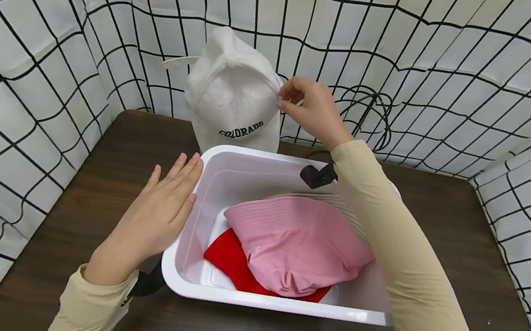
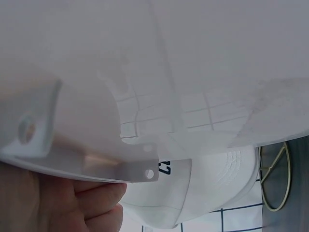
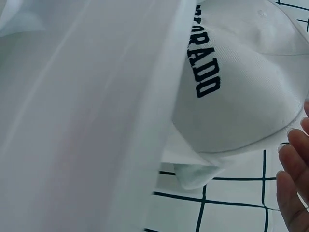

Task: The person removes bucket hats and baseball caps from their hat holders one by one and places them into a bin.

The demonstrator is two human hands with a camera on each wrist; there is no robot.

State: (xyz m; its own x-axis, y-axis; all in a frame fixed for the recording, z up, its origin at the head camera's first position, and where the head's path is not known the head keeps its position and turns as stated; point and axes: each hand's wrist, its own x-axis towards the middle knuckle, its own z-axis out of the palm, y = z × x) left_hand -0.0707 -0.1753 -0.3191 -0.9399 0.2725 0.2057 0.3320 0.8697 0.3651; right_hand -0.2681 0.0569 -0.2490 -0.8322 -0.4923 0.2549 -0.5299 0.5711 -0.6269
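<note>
A white cap (image 1: pixel 235 89) with dark COLORADO lettering stands upright behind the white plastic basin (image 1: pixel 277 303). My right hand (image 1: pixel 311 104) reaches over the basin to the cap's right edge, thumb and fingers bent with the tips right at it. In the right wrist view those fingertips (image 3: pixel 285 150) show apart from one another beside the cap. Along the basin's left side lies my left hand (image 1: pixel 159 207), fingers extended against the rim. Inside the basin, a pink bucket hat (image 1: pixel 300 243) rests on a red cloth item (image 1: pixel 227 261), with a beige ribbed brim (image 1: pixel 349 216) behind it.
Black wire grid panels (image 1: pixel 286 11) backed with white sheeting surround the dark wooden table (image 1: pixel 473 271). A coiled black cable (image 1: pixel 370 115) hangs on the back grid. In the left wrist view, a gold wire ring (image 2: pixel 275 179) shows past the cap.
</note>
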